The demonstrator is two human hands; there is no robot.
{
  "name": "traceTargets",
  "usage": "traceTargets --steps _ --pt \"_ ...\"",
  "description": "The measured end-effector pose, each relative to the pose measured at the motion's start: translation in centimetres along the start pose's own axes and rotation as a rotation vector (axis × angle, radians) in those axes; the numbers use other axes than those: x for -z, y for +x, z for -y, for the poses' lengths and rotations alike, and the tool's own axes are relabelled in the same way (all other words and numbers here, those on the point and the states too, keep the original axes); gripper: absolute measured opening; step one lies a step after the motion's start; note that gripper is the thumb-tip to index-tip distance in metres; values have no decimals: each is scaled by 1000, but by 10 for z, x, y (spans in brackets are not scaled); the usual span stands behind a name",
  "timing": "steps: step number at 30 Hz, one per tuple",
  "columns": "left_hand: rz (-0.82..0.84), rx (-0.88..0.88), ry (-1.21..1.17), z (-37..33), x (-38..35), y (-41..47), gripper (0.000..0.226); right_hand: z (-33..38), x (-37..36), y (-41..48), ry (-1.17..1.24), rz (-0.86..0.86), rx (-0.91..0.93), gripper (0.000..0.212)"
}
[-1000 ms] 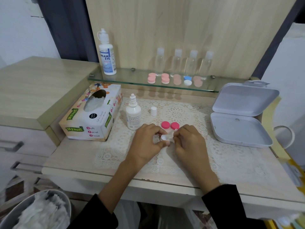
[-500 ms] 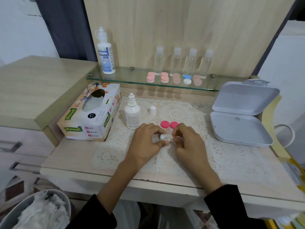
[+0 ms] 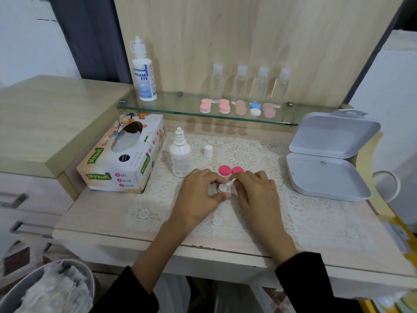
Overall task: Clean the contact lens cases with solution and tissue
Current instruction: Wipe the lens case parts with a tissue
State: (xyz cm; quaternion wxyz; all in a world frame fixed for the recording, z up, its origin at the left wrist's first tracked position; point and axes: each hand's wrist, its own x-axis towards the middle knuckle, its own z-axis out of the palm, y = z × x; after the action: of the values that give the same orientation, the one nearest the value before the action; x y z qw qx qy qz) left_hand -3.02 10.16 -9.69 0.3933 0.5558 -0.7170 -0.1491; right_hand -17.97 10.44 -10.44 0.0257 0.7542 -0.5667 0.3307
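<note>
A clear white lens case [image 3: 224, 188] sits between both hands above the lace mat. My left hand [image 3: 198, 195] grips it with thumb and fingers. My right hand [image 3: 256, 193] pinches a small twist of white tissue [image 3: 232, 182] against the case's cup. Two pink caps [image 3: 230, 170] lie on the mat just behind the hands. A small white solution bottle [image 3: 179, 153] stands uncapped at the left, its white cap [image 3: 208, 151] beside it. The tissue box [image 3: 126, 154] lies further left.
An open grey plastic box [image 3: 327, 175] lies at the right. A glass shelf [image 3: 180, 105] carries a tall solution bottle [image 3: 144, 71], several clear bottles [image 3: 250, 85] and several lens cases [image 3: 239, 107]. A bin with used tissue [image 3: 52, 290] stands at the lower left.
Both hands stay at the same spot on the case; the right fingers shift slightly with the tissue. The camera view drifts a little.
</note>
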Motion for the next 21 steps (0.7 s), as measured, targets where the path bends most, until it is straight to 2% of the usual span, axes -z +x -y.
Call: traceTargets --steps 2,4,6,9,18,21 --pt "-5 6 -2 0 0 0 26 -4 -3 1 -5 -14 -16 9" --pt "-6 9 -5 -1 -1 -1 25 -6 -4 2 26 -11 -38 24" --pt "-5 8 3 -1 -1 -1 24 -6 -5 3 42 -22 -63 29" --pt "-8 15 8 -1 -1 -1 24 -5 -4 3 41 -26 -127 25" --pt "-15 6 45 -3 -1 -3 27 -8 1 2 39 -79 -196 32" --pt "-16 3 38 -3 -1 -3 26 -7 3 1 17 -62 -244 23"
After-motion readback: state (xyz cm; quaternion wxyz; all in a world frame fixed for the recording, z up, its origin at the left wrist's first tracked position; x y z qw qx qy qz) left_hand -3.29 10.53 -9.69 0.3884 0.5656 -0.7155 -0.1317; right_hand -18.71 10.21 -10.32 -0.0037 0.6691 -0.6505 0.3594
